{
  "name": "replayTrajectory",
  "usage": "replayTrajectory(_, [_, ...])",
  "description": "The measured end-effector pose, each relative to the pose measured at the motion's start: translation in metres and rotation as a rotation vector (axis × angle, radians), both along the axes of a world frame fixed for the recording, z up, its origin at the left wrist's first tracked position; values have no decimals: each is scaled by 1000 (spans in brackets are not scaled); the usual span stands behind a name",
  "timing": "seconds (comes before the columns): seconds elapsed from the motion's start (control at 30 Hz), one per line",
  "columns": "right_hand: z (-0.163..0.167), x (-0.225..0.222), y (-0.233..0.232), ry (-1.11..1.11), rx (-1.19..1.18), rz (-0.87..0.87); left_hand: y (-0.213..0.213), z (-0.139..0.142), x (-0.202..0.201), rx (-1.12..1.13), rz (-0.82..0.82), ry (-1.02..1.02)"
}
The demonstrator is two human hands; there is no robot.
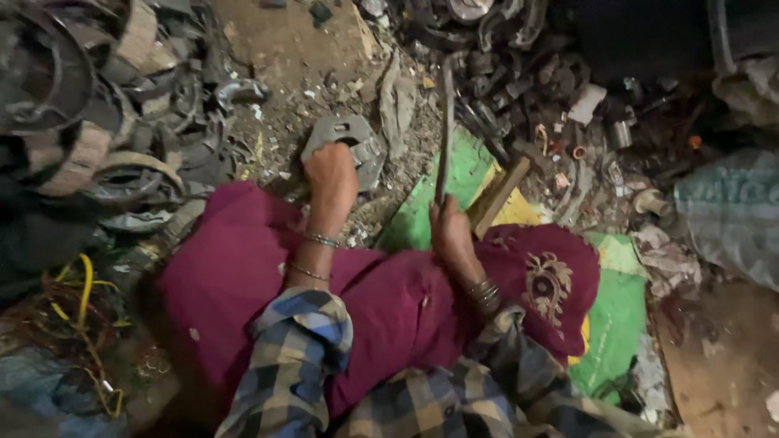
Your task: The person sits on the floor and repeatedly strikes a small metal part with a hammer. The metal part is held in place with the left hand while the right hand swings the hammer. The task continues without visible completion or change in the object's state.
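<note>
The left hand (330,169) presses down on a flat grey metal plate (347,144) on the dirt floor (280,40) — fingers curled over it to keep it from sliding. The right hand (449,231) is closed tight around a long thin metal rod (445,122), holding it up — its tip points at the scrap pile (519,81).

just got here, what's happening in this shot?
A person sits on the ground amid scrap metal. Their left hand presses on a flat grey metal part lying in the dirt. Their right hand grips a long thin metal rod, held roughly upright. A wooden handle lies just beside that hand on a green and yellow mat. Curved metal pieces are piled to the left, and yellow wires lie lower left.
</note>
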State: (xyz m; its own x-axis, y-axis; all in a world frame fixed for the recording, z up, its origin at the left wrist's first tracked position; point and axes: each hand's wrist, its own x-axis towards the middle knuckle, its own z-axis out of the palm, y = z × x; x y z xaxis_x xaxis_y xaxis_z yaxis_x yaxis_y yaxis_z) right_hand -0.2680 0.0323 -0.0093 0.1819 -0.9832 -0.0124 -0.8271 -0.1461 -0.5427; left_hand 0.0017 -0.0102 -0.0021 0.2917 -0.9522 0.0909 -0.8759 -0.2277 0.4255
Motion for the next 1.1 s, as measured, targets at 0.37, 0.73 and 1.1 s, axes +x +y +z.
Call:
replayTrajectory(0.37, [-16,26,20,25,36,255,1,-1,-1,-75,-42,37])
replayTrajectory(0.73, [22,29,29,-191,57,23,7,3,-4,-162,-46,22])
replayTrajectory(1.1, [-4,3,13,146,276,-122,1,0,6,29,-118,55])
